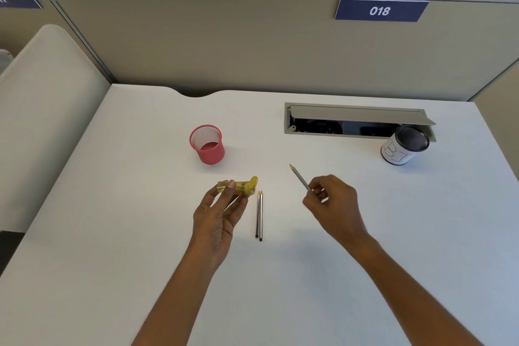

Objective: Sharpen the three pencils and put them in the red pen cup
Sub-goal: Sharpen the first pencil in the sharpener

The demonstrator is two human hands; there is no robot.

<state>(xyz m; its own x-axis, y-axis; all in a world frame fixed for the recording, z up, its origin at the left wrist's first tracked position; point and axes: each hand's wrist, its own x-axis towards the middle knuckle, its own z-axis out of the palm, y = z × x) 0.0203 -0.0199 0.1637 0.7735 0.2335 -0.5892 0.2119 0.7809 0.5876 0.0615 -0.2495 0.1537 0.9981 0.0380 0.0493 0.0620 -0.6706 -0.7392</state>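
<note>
My left hand (222,216) holds a yellow translucent pencil sharpener (242,186) above the white desk, thumb on top. My right hand (332,201) grips a grey pencil (300,177) by its lower part, its tip pointing up and to the left. Two more grey pencils (259,216) lie side by side on the desk between my hands, tips pointing away from me. The red mesh pen cup (207,144) stands upright farther back on the left, with nothing visible inside.
A black mesh cup with a white paper label (404,146) stands at the back right, beside an open cable tray (356,123) set into the desk. A beige partition (252,45) closes off the far edge.
</note>
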